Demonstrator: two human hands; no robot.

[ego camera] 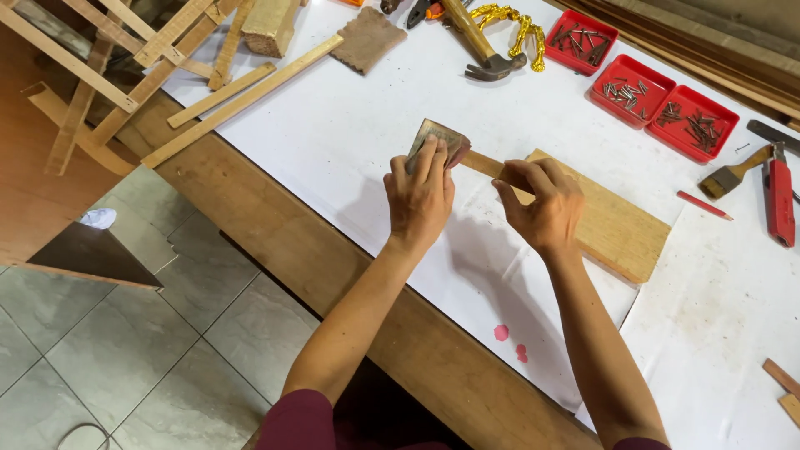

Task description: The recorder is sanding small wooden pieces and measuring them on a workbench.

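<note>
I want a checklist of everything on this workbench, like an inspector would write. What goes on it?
Surface: wooden bench covered by white paper; pink spots near the front edge.
Job's things: thin wooden strip lying over a flat board; folded sandpaper on the strip's end.
Clutter: hammer, three red trays of nails, red pencil, brush, red-handled tool, loose slats, spare sandpaper piece.
Grippers: left hand presses the sandpaper; right hand pins the strip.
Cables: nothing seen.
Surroundings: grey tiled floor; wooden frame at the bench's far left.
</note>
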